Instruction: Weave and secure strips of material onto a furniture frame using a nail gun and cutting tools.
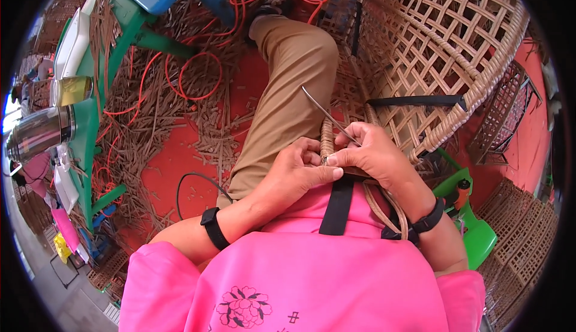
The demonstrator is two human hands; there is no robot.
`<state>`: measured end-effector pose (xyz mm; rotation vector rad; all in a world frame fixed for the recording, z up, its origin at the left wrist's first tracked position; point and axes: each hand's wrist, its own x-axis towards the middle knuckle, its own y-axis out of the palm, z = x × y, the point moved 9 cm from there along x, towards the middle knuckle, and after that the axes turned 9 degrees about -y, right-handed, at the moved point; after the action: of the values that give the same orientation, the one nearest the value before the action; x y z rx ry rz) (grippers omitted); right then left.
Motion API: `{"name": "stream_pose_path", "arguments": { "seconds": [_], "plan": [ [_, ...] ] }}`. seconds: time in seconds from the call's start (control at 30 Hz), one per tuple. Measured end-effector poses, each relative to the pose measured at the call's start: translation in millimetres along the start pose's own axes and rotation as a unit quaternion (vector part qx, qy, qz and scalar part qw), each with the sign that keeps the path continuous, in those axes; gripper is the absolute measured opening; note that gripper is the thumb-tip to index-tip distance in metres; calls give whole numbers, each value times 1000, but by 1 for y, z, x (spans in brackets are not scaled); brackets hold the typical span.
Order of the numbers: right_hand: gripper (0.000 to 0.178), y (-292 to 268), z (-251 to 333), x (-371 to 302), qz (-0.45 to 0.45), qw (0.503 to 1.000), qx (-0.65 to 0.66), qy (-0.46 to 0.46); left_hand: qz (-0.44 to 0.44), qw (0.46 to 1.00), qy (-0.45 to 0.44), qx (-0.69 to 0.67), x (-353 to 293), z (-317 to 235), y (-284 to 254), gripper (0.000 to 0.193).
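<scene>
Just in front of my lap, both hands meet at the near end of a rod wrapped in tan wicker strand. My left hand is closed, its thumb and fingers pinching that end from the left. Opposite it, my right hand is closed too, thumb and forefinger pressed on the same end. A thin, curved metal tool like an awl sticks out of the right hand, its tip pointing up and left. Loose wicker strands hang below the right wrist. The exact spot under the thumbs is hidden.
A large openwork wicker frame rises at the right, with a black strap across it. Cut strand scraps and an orange hose litter the red floor. At left, a green stool carries a jug. A green plastic seat stands at right.
</scene>
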<state>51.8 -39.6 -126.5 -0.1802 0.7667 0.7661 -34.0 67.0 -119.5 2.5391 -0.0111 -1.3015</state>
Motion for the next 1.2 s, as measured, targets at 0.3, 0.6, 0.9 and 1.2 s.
{"name": "stream_pose_path", "arguments": {
  "seconds": [0.3, 0.6, 0.9, 1.2],
  "plan": [
    [37, -7, 48, -60, 129, 973, 94, -167, -40, 998, -47, -3, -3, -8, 12, 51],
    [46, -119, -57, -164, -82, 915, 328, -219, -54, 994, -22, -88, -4, -2, 1, 21],
    [46, -264, -380, -345, -747, 657, -24, 97, -90, 995, -19, -37, 1, -2, -2, 22],
    [38, -322, -426, -382, -539, 702, -263, 384, -161, 987, 0, -22, -6, -7, 2, 17]
  ]
}}
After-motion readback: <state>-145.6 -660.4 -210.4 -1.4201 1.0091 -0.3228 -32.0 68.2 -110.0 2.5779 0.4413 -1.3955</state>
